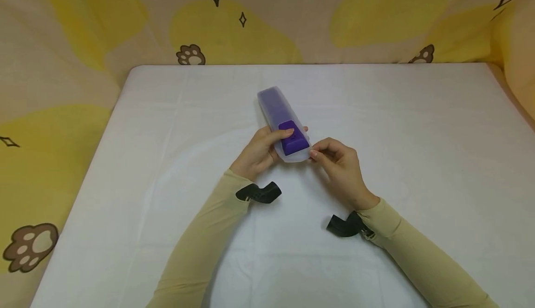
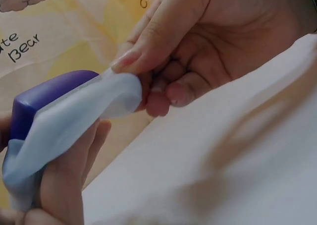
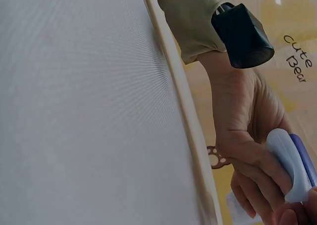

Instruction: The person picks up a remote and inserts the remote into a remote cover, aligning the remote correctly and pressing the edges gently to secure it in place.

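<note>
A long purple object sits in a soft, milky, see-through sleeve, above the white table and tilted away to the upper left in the head view. Its near end shows bare, deep purple; the rest is veiled by the sleeve. My left hand holds it from the left, thumb on the bare purple part and fingers beneath. At the near right corner, my right hand pinches the sleeve's edge between thumb and index finger. The left wrist view shows this pinched sleeve bending below the purple end.
The white-covered table spreads around both hands, its far edge against a yellow patterned cloth. A black wrist mount sticks out from the left sleeve cuff, and another mount from the right.
</note>
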{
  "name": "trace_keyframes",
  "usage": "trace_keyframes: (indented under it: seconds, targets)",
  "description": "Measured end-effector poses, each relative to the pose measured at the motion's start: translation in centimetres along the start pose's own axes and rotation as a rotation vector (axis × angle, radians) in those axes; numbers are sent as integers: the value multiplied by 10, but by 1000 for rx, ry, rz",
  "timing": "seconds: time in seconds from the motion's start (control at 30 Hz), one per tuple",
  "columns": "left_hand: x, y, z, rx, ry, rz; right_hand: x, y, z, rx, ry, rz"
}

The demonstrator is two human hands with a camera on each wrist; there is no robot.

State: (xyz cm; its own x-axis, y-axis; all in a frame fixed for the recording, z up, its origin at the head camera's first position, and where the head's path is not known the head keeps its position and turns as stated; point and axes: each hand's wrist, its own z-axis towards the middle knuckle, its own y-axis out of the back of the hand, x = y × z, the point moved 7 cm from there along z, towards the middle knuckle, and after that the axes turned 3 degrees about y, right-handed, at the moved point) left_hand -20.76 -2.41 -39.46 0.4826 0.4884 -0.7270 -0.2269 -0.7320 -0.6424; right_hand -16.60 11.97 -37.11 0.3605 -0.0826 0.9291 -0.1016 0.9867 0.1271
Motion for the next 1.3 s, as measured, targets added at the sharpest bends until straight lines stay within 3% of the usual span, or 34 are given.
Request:
trace_keyframes:
  seconds: [0.23,0.53,0.73,0.83,0.93,1.1,1.3]
  targets:
    - [-4,1,1,-17,-10,86,7,0,-2,-1,80,-17]
    - [-4,1,2,-64,-17,104,9,1,-2,-3,120,-27]
    - [-5,-1,4,-11,-53,159,10,2,-2,-6,119,-15]
    - [-7,-3,3,37,-72,172,7,3,-1,-9,75,29]
    - [-5,-4,1,62,-47,191,0,5,-1,-20,-6,61]
    - [-1,-1,-1,21,15,262,-9,6,-1,-17,-126,101]
    - [0,2,-2,10,-1,358,-17,4,-1,11,-197,165]
